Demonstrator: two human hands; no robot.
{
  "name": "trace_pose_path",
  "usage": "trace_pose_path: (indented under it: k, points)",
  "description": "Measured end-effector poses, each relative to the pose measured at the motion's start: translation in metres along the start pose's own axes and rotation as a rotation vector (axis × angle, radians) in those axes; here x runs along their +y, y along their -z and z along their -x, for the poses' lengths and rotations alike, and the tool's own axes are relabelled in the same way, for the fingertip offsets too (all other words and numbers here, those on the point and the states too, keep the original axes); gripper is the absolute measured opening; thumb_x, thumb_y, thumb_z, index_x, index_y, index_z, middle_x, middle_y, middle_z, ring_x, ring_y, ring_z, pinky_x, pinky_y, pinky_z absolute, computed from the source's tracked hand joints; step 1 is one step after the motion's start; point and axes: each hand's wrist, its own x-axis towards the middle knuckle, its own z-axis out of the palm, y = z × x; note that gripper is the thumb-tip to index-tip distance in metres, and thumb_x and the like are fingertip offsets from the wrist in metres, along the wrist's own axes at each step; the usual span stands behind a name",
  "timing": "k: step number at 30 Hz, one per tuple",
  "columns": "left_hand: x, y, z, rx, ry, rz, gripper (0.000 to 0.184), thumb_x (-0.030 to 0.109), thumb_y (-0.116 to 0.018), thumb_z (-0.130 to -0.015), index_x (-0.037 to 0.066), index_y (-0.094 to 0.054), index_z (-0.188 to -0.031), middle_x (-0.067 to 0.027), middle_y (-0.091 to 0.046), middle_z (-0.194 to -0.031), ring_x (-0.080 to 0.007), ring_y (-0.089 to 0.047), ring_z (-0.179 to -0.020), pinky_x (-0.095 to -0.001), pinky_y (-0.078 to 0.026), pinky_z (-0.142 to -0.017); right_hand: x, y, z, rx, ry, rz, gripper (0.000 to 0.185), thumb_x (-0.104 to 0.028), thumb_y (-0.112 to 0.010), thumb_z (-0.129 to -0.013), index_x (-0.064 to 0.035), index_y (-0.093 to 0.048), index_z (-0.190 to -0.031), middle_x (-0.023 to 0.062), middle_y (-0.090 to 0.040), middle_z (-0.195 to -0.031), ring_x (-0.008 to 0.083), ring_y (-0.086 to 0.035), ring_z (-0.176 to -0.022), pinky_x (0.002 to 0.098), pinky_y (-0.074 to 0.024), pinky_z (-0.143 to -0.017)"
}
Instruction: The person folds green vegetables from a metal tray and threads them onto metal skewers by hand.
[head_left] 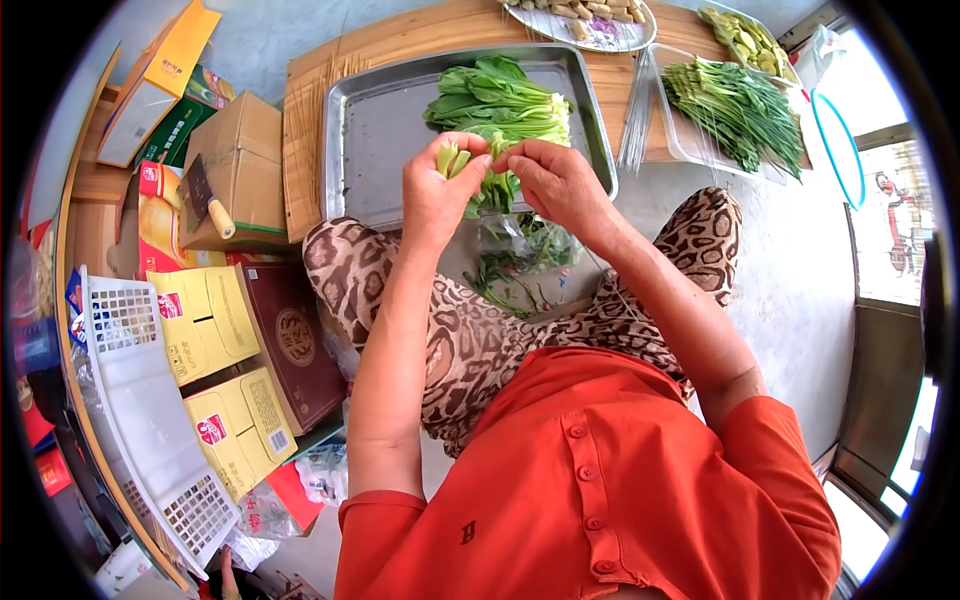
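Over the front edge of a metal tray (375, 150), my left hand (436, 190) is closed round some pale green stems (452, 160). Close beside it, my right hand (555, 180) pinches at the same greens, its fingertips almost touching the left ones. A thin skewer seems to run back from the right hand, but its exact hold is hard to see. Behind both hands, a pile of leafy greens (500, 100) lies in the tray with the cut stems toward the right. Loose leaves (530, 250) lie below, partly in a clear bag.
Thin skewers (636, 110) lie right of the tray, more at its left. A clear bin (680, 145) holds chives (740, 110); behind are a plate (640, 35) of rolled food and a container of sliced vegetables (745, 40). Boxes (240, 170), a knife (205, 195) and a white basket (150, 400) stand left.
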Motion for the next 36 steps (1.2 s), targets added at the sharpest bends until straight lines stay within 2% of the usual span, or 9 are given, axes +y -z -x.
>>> trace_pose_path:
  k: [6,16,21,25,27,29,31,33,36]
  points:
    - [-0.007,0.002,-0.002,-0.028,-0.025,-0.137,0.015,0.008,-0.070,-0.081,0.005,-0.056,-0.087,0.0050,-0.052,-0.073,-0.0033,-0.045,-0.065,-0.0193,-0.039,-0.058,0.014,0.000,-0.012,0.106,0.039,0.002,0.017,-0.019,-0.064,-0.086,-0.0021,-0.064,-0.087,-0.0019,-0.051,-0.060,0.0053,-0.043,-0.055,0.0253,-0.0350,-0.048]
    - [-0.008,-0.005,0.001,-0.049,0.000,-0.350,0.018,0.013,-0.070,-0.082,0.004,-0.056,-0.088,0.0030,-0.054,-0.074,-0.0048,-0.046,-0.067,-0.0209,-0.041,-0.060,0.016,-0.008,-0.019,0.073,0.020,0.010,0.017,-0.017,-0.066,-0.084,-0.0007,-0.063,-0.086,-0.0004,-0.059,-0.068,0.0051,-0.050,-0.064,0.0232,-0.0419,-0.056]
    - [-0.011,0.001,-0.002,-0.222,0.099,0.040,0.021,0.021,-0.058,-0.093,0.001,-0.059,-0.100,0.0008,-0.059,-0.084,-0.0083,-0.052,-0.073,-0.0229,-0.044,-0.068,0.009,0.002,-0.019,0.110,0.051,-0.088,0.015,-0.014,-0.063,-0.086,0.0006,-0.062,-0.086,0.0006,-0.062,-0.074,0.0056,-0.052,-0.068,0.0224,-0.0434,-0.061]
    - [-0.007,-0.001,-0.001,-0.248,0.079,0.173,0.029,0.026,-0.052,-0.097,0.000,-0.060,-0.104,-0.0008,-0.059,-0.088,-0.0093,-0.053,-0.076,-0.0228,-0.045,-0.071,0.005,0.008,-0.016,0.100,0.059,-0.101,0.013,-0.013,-0.063,-0.087,-0.0003,-0.061,-0.086,-0.0004,-0.062,-0.073,0.0052,-0.052,-0.066,0.0223,-0.0428,-0.059]
    - [-0.005,-0.002,-0.002,-0.023,0.016,0.106,0.031,0.027,-0.049,-0.097,0.000,-0.062,-0.105,-0.0019,-0.060,-0.090,-0.0087,-0.052,-0.074,-0.0226,-0.044,-0.070,0.009,0.013,-0.017,0.145,0.001,-0.056,0.014,-0.014,-0.063,-0.086,-0.0002,-0.062,-0.086,-0.0005,-0.062,-0.073,0.0044,-0.051,-0.064,0.0224,-0.0420,-0.056]
    - [-0.007,0.007,-0.005,0.154,-0.029,-0.110,0.026,0.024,-0.051,-0.096,0.003,-0.065,-0.101,-0.0009,-0.060,-0.085,-0.0055,-0.050,-0.069,-0.0190,-0.042,-0.065,0.012,0.018,-0.017,0.162,0.013,-0.001,0.015,-0.015,-0.064,-0.086,0.0000,-0.062,-0.086,-0.0005,-0.062,-0.072,0.0042,-0.051,-0.063,0.0225,-0.0417,-0.055]
    - [-0.002,0.008,-0.005,0.159,-0.010,-0.096,0.017,0.018,-0.058,-0.092,0.003,-0.066,-0.093,0.0027,-0.060,-0.076,-0.0039,-0.050,-0.065,-0.0188,-0.041,-0.059,0.011,0.021,-0.018,0.178,0.030,0.053,0.016,-0.015,-0.064,-0.086,0.0002,-0.062,-0.086,-0.0004,-0.062,-0.071,0.0040,-0.050,-0.062,0.0226,-0.0415,-0.054]
    - [-0.005,0.005,-0.002,0.074,0.029,-0.077,0.014,0.013,-0.064,-0.088,0.003,-0.065,-0.098,0.0023,-0.061,-0.084,-0.0027,-0.049,-0.068,-0.0159,-0.040,-0.062,0.011,0.021,-0.017,0.192,0.067,0.090,0.017,-0.017,-0.065,-0.085,0.0004,-0.063,-0.086,0.0005,-0.061,-0.069,0.0042,-0.050,-0.061,0.0229,-0.0416,-0.054]
    - [-0.005,-0.004,0.000,0.004,0.046,0.048,0.014,0.006,-0.069,-0.083,0.002,-0.065,-0.096,0.0037,-0.061,-0.083,-0.0022,-0.053,-0.071,-0.0163,-0.042,-0.065,0.014,0.016,-0.018,0.201,0.119,0.084,0.017,-0.016,-0.065,-0.084,0.0006,-0.063,-0.087,0.0017,-0.061,-0.068,0.0051,-0.050,-0.061,0.0239,-0.0422,-0.054]
